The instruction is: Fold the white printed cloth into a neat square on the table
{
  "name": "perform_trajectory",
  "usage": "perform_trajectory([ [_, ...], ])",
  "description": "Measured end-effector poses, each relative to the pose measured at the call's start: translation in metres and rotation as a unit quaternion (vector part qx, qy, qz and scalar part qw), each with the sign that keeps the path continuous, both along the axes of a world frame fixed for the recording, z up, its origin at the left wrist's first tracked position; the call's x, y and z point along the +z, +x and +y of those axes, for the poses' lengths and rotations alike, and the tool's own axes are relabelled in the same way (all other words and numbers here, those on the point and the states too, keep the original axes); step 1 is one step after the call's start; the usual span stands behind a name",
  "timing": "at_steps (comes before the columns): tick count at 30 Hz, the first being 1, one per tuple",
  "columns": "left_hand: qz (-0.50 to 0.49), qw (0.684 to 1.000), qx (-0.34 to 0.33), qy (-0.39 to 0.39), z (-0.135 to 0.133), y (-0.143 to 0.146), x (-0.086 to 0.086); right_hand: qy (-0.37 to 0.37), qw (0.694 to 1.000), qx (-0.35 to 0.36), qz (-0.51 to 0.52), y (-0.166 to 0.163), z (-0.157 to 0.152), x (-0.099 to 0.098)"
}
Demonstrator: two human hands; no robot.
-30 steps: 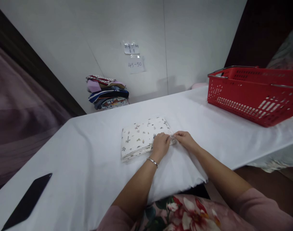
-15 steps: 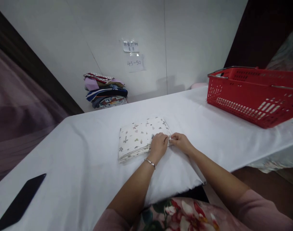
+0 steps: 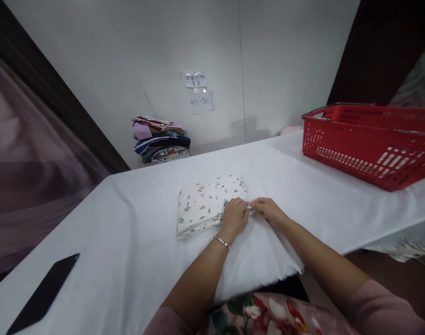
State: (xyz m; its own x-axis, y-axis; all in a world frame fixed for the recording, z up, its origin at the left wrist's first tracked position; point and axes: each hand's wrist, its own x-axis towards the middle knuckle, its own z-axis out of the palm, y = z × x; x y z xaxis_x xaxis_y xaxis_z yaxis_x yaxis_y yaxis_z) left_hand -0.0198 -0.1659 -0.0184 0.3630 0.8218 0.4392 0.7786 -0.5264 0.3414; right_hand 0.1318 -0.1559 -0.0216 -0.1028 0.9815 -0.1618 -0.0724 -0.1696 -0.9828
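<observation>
A folded white cloth [image 3: 205, 202] with small plant-like prints lies in several layers on the table. My left hand [image 3: 235, 215], a silver bracelet at its wrist, rests on the cloth's near right corner with its fingers closed on the edge. Right beside it, my right hand [image 3: 268, 209] pinches the same corner between thumb and fingers. The fingertips of both hands almost meet there. Exactly which layers they grip is hidden by the fingers.
White fabric covers the table [image 3: 149, 242]. A red plastic basket [image 3: 366, 144] with metal handles stands at the right. Folded clothes [image 3: 161, 139] are stacked by the wall, below two paper notes [image 3: 200, 93]. A flat black object [image 3: 44, 293] lies at the near left.
The whole view has shifted slightly, so everything appears a little lower and further right. My right fingers have closed nearer to my left hand at the cloth's corner.
</observation>
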Motion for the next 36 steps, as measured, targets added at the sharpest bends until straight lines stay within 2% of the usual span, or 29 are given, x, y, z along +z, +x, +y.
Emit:
perform_trajectory([
  [5,-0.120,0.992,0.019,-0.024,0.006,-0.003,0.003,0.064,0.988,-0.086,-0.113,0.012,0.010,-0.009],
  [11,-0.149,0.989,0.022,-0.009,0.006,0.000,0.004,0.115,0.967,-0.049,-0.221,0.010,0.015,-0.021],
  [14,-0.144,0.989,0.021,0.002,0.007,0.001,0.004,0.116,0.973,-0.027,-0.200,0.005,0.014,-0.019],
  [18,-0.148,0.988,0.026,0.019,0.009,0.000,0.005,0.075,0.986,-0.031,-0.144,0.004,0.011,-0.012],
  [22,-0.155,0.987,0.031,0.024,0.010,0.000,0.007,0.066,0.983,-0.039,-0.169,0.005,0.009,-0.010],
  [28,-0.145,0.989,0.022,0.004,0.008,0.005,0.006,0.104,0.975,-0.063,-0.185,0.006,0.009,-0.010],
  [33,-0.139,0.990,0.029,-0.007,0.009,0.006,0.004,0.026,0.994,-0.032,-0.099,0.006,0.007,-0.006],
  [36,-0.140,0.990,0.032,-0.003,0.009,0.006,0.003,0.013,0.997,-0.010,-0.073,0.005,0.005,-0.003],
])
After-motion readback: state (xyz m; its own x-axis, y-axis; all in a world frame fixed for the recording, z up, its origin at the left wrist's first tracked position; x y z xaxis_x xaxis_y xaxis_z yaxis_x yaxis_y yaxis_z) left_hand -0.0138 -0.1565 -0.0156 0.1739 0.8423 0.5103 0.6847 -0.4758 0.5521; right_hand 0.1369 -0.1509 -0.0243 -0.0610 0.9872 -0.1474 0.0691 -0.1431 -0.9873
